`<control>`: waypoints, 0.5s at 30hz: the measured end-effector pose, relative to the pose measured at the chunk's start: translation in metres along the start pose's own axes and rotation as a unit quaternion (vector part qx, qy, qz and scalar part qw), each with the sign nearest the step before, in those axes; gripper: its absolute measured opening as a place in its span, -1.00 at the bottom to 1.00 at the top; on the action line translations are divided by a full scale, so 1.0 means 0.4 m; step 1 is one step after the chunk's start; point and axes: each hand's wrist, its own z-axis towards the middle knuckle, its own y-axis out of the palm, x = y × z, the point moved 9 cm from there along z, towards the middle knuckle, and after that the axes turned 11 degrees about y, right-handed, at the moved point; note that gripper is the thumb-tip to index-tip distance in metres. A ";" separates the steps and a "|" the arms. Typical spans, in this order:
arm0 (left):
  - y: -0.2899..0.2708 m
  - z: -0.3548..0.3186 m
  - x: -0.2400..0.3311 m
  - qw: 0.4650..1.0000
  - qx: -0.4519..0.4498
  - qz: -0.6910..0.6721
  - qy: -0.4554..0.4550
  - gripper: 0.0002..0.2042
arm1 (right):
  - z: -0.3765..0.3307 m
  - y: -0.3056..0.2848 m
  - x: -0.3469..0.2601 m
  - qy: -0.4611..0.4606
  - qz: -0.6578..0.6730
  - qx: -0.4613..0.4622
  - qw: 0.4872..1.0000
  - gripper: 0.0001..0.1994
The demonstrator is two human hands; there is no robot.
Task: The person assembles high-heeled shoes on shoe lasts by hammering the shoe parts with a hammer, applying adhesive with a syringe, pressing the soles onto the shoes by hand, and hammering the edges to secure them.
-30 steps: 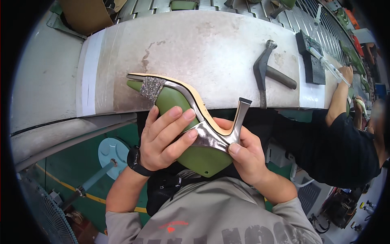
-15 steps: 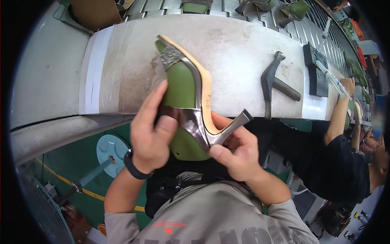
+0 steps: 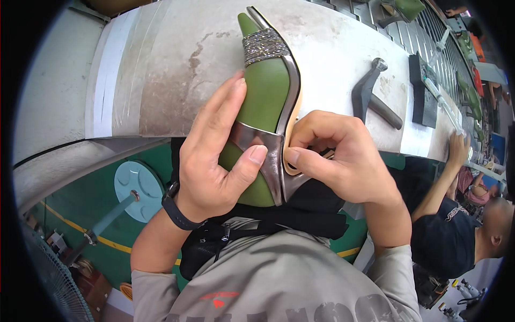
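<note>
A high-heeled shoe (image 3: pixel 272 149) with a pewter-coloured back is held above my lap, toe pointing away from me. Inside it sits a green shoe last (image 3: pixel 267 91), and a glittering strap (image 3: pixel 265 45) crosses the toe. My left hand (image 3: pixel 214 145) grips the shoe from its left side, fingers along the last and thumb pressed on the pewter back. Against the tan sole at the heel end, my right hand (image 3: pixel 343 153) is closed, thumb and bent fingers touching the edge. The right hand hides most of the heel.
On the worktable (image 3: pixel 177 64), a hammer (image 3: pixel 375 96) lies to the right, beside a black block (image 3: pixel 422 91) and a syringe (image 3: pixel 442 104). A conveyor carries more green lasts beyond. A co-worker (image 3: pixel 450 225) sits at the right; a blue round stool (image 3: pixel 138 190) stands at lower left.
The shoe has turned more upright, its toe moving farther away and its sole edge-on to me. My right hand has shifted from around the heel up to the sole's edge.
</note>
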 end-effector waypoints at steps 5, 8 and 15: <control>0.001 0.004 0.008 1.000 0.009 0.005 0.019 -0.32 | 0.005 -0.003 -0.004 0.031 -0.038 -0.023 0.999 -0.81; -0.003 0.003 0.004 1.000 0.016 0.004 0.020 -0.32 | 0.015 0.001 -0.010 0.050 -0.043 -0.035 0.997 -0.79; -0.001 0.000 -0.003 0.999 0.030 -0.004 0.017 -0.33 | 0.021 0.003 -0.005 0.071 -0.020 -0.039 0.996 -0.81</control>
